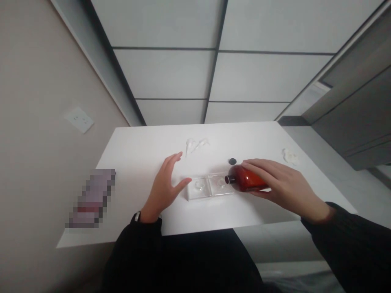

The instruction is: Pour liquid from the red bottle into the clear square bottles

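Observation:
My right hand [275, 179] is wrapped round a reddish-brown bottle [248, 179], which is tilted on its side with its uncapped mouth pointing left. The bottle's mouth is over the right part of a clear plastic case [199, 192] with two square compartments, each showing a round shape. Whether liquid leaves the bottle I cannot tell. Just left of the case is my left hand [166, 183], thumb and fingers spread apart, holding nothing; its thumb tip is close to the case's corner. A small black cap [232, 161] lies on the table behind the bottle.
Two white, translucent nozzle-like pieces [195, 145] lie towards the back of the white table [137, 150]. Crumpled white material [289, 156] is at the right. A pixelated flat item [91, 199] lies at the left edge, beside the wall with a socket [80, 119].

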`<action>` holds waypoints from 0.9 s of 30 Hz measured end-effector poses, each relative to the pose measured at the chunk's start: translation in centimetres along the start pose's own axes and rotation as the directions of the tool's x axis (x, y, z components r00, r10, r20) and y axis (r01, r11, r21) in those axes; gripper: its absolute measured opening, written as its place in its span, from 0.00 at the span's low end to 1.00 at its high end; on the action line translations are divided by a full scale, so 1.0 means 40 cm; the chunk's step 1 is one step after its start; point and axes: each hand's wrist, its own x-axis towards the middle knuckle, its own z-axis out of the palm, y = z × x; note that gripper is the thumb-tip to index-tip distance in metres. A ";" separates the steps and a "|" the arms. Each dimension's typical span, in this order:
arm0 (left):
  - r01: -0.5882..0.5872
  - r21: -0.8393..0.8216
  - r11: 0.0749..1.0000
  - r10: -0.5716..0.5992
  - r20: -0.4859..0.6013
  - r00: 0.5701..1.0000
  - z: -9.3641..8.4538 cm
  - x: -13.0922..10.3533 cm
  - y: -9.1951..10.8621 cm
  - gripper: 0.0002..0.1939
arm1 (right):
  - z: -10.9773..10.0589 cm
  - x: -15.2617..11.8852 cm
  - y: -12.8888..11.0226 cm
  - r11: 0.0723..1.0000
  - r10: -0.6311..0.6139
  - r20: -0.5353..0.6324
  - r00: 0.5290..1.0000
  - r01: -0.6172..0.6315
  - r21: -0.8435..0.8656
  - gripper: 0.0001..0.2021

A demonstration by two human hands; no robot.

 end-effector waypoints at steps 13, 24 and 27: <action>0.004 0.063 0.998 0.001 -0.074 0.997 0.015 -0.004 -0.006 0.24 | -0.036 0.038 0.004 0.993 -0.098 0.077 0.992 0.103 -0.057 0.27; -0.019 0.114 0.993 0.025 -0.058 0.998 0.016 -0.004 -0.010 0.21 | -0.065 0.057 0.009 0.975 -0.157 0.121 0.980 0.173 -0.137 0.19; -0.019 0.123 0.992 0.027 -0.058 0.998 0.017 -0.004 -0.010 0.21 | -0.071 0.062 0.006 0.973 -0.158 0.130 0.979 0.177 -0.148 0.19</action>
